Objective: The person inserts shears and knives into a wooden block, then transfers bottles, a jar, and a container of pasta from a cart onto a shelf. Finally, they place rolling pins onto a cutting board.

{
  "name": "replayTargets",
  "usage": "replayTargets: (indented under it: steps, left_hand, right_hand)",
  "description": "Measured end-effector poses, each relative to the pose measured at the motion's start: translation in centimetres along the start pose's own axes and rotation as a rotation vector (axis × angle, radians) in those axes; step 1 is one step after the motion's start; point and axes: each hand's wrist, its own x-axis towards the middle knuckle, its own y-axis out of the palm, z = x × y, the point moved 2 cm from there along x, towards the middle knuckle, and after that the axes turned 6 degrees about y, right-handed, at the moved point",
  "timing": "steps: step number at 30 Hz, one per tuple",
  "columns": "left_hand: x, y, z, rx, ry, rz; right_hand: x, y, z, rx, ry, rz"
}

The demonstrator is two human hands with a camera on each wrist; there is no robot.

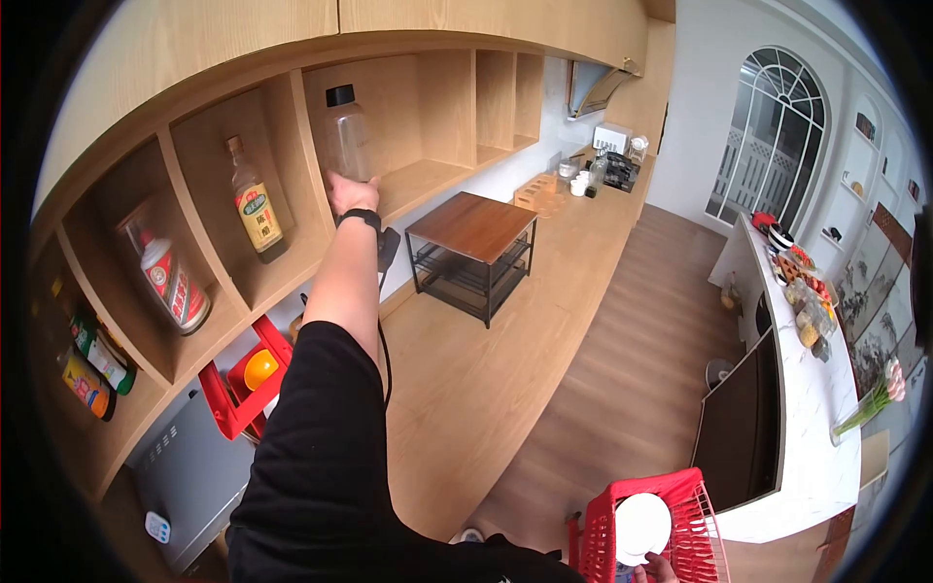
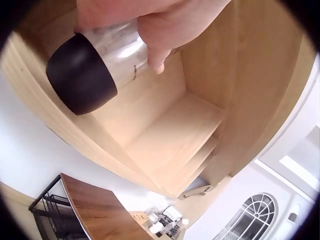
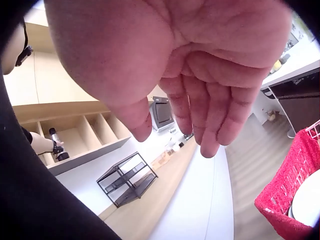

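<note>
From the head: grips a clear bottle [image 1: 347,136] low on its body with the left hand [image 1: 350,194], arm stretched up in a black sleeve [image 1: 321,457], a dark strap [image 1: 360,218] on the wrist. Holds it upright, black cap on top, inside an open compartment of the wooden shelf [image 1: 428,180]. Cannot tell whether it rests on the board. Shows a yellow-labelled bottle [image 1: 255,209] in the next compartment to the left, well apart from the hand. Shows a small table [image 1: 473,225] standing on the counter [image 1: 466,389] below and to the right. Catches the right hand [image 1: 656,570] only at the bottom edge, just beside a red basket [image 1: 685,530] with a white plate [image 1: 641,528] in it.

From the left wrist: curls fingers [image 2: 157,52] and palm round the clear body, with the black cap pointing out past the hand toward the camera. Shows the bare floor of the compartment beyond.

From the right wrist: hangs loose, palm to the camera, fingers gently bent and pinching nothing. Puts the red basket and plate at the lower right, near the hand but not touching it. Shows the bottle far off in the shelf, small in the other hand.
</note>
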Motion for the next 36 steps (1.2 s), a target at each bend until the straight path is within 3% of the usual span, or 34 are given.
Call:
replayTargets:
  steps: [6, 9, 12, 14, 21, 22, 23, 24, 25, 26, 28, 29, 30, 32, 33, 34, 35, 36]
  left_hand:
    - [1.5, 1.4, 2.7, 0.065, -0.061, -0.038]
    - [2.0, 1.9, 3.7, 0.05, 0.03, -0.123]
    - [1.1, 1.6, 3.0, 0.029, -0.026, -0.156]
    - [0.5, 1.2, 2.8, 0.046, -0.034, -0.15]
    - [0.9, 1.6, 3.5, 0.243, 0.114, -0.235]
    - [1.8, 1.9, 4.0, 0.213, 0.134, -0.181]
    - [0.9, 1.3, 3.4, 0.26, 0.155, -0.14]
    - [1.7, 1.8, 4.0, 0.293, 0.207, -0.149]
    - [1.1, 1.7, 3.9, 0.341, 0.267, -0.155]
    - [1.1, 3.5, 4.4, 0.554, 0.358, -0.449]
    - [2.8, 7.0, 5.6, 0.73, 0.671, -0.794]
    - [3.5, 8.6, 7.7, 0.782, 0.848, -0.473]
    - [-5.2, 12.6, 5.1, 0.727, 0.903, -0.378]
    - [-3.8, 15.1, 16.2, 0.444, 1.103, 0.087]
    - [-8.1, 11.1, 17.4, 0.298, 1.166, 0.293]
    - [-19.5, 4.2, 11.4, 0.157, 1.217, 0.494]
    - [-25.7, 3.7, 7.3, 0.017, 1.255, 0.689]
    - [-31.9, 1.7, 8.3, -0.017, 1.2, 0.956]
  right_hand:
    - [-0.7, -0.4, 0.3, -0.163, -0.037, -0.065]
    - [-1.3, -0.5, 0.9, -0.182, -0.06, -0.085]
    - [-1.7, -0.2, 2.4, -0.164, 0.055, -0.096]
    - [-1.7, -0.1, 2.1, -0.142, -0.006, -0.116]
    - [-1.2, -0.2, -1.0, -0.236, 0.076, -0.084]
    - [-0.9, -0.5, -2.0, -0.294, 0.056, -0.062]
    - [-0.2, -0.9, -4.6, -0.37, -0.198, -0.101]
    - [-0.6, -0.8, -3.4, -0.271, -0.073, -0.133]
    - [-0.9, -1.6, -1.7, -0.331, -0.157, -0.142]
    - [-1.3, -2.6, -1.8, -0.265, 0.058, -0.086]
    - [-1.3, -4.4, -2.5, -0.28, 0.037, -0.134]
    - [-0.9, -5.4, -1.9, -0.325, -0.004, -0.19]
    - [-0.8, -6.6, -2.3, -0.33, -0.021, -0.204]
    - [-0.6, -9.5, -3.0, -0.313, 0.023, -0.332]
    - [-0.6, -11.3, -4.1, -0.321, 0.032, -0.404]
    - [-1.1, -13.1, -4.8, -0.33, 0.054, -0.474]
    - [-1.5, -14.5, -5.8, -0.291, 0.095, -0.559]
    - [-2.2, -16.0, -6.0, -0.316, 0.126, -0.633]
